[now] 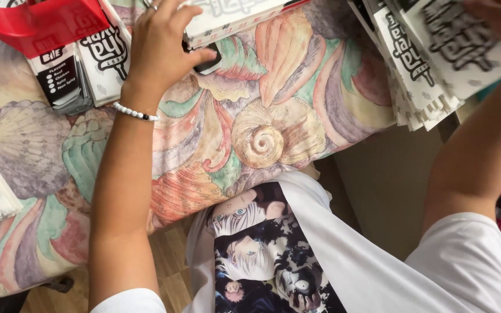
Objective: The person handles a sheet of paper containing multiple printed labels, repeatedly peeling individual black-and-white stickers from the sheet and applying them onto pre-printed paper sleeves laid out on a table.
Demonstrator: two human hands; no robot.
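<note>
White shirt (378, 261), left hand (160, 49) outstretched

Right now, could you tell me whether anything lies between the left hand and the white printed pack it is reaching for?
Nothing visible: the left hand already rests on the white printed pack, thumb against its lower edge.

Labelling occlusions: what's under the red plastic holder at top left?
Under the red plastic holder sit stacked white printed cardboard flats on the shell-patterned cloth. The holder covers their upper ends, hiding how far they extend.
</note>
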